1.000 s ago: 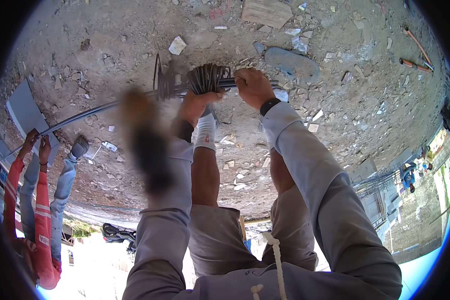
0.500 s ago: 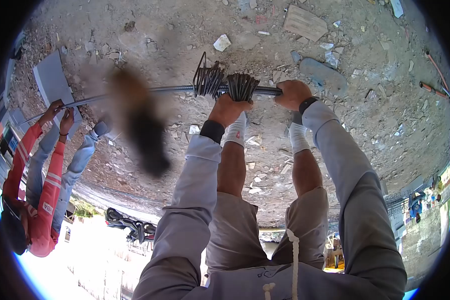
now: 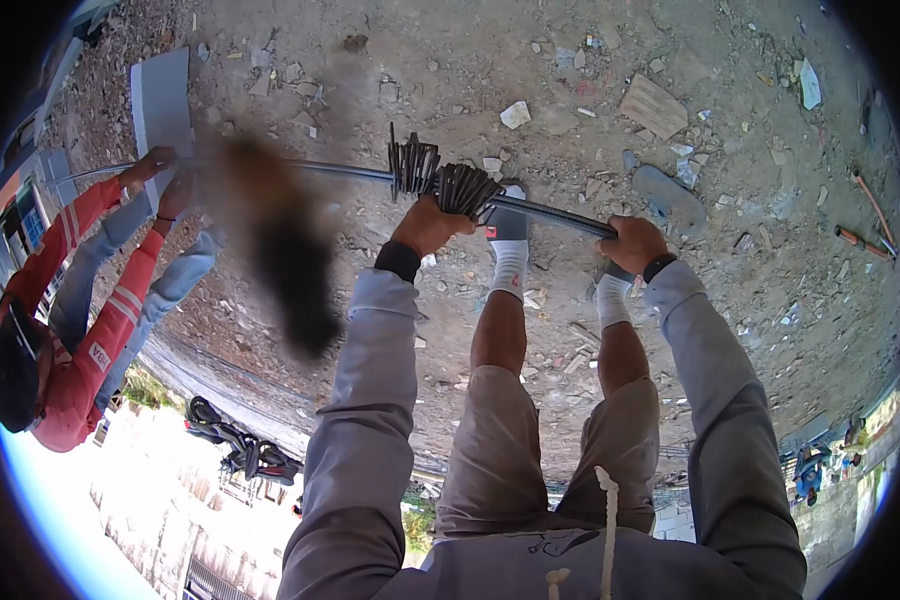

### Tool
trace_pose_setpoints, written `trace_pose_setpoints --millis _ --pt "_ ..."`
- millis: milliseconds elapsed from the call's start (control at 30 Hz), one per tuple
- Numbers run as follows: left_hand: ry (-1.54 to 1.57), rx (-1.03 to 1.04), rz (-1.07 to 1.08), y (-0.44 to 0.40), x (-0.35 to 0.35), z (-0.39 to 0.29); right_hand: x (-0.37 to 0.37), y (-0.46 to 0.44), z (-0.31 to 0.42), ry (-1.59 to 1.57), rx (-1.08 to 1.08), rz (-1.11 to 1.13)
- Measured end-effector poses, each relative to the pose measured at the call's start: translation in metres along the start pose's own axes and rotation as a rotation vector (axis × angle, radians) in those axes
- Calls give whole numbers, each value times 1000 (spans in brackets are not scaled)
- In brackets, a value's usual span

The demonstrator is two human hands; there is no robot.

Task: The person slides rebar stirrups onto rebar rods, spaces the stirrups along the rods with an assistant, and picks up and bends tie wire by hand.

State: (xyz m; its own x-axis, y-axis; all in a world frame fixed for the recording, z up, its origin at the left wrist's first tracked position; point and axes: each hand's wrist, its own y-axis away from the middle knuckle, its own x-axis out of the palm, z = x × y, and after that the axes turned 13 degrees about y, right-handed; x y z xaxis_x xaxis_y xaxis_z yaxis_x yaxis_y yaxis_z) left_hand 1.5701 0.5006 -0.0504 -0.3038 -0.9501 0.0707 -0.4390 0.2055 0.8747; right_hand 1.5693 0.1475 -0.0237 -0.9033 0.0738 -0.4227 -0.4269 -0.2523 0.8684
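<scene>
Right hand (image 3: 635, 245) now farther from metal bundle (image 3: 466, 190); rods (image 3: 555, 213) dip toward it.

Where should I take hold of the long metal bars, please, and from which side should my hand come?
Probably best on the bars between the dark metal loops and the right hand, from the wearer's side, fingers wrapping across them. That stretch is bare and slim, running slantwise in front of the wearer, while the loops crowd the part beside it.

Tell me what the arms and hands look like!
Both arms have long, pale grey sleeves, wrinkled and loose. The left hand has a wide dark band at its wrist; the right hand has a narrower dark one. No gloves.
</scene>
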Motion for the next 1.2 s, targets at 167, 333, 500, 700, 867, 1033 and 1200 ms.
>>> trace_pose_setpoints --millis 167,333,500,700,867,1033,1200 --pt "-121 -43 -84 -2 -44 0 -1 4 3 20 16 -14" --pt "-343 -32 -246 30 -30 -41 9 7 4 26 18 -61" --pt "-174 320 -760 50 -17 2 6 19 12 3 23 -49" --pt "380 101 -751 91 30 27 6 23 14 18 10 -68" --pt "734 -66 -297 55 131 45 11 28 9 3 -118 -87" --pt "1412 95 -212 35 196 13 5 45 12 -60 -236 -45" --pt "1581 232 -277 26 219 -1 -14 47 5 228 -471 -236"
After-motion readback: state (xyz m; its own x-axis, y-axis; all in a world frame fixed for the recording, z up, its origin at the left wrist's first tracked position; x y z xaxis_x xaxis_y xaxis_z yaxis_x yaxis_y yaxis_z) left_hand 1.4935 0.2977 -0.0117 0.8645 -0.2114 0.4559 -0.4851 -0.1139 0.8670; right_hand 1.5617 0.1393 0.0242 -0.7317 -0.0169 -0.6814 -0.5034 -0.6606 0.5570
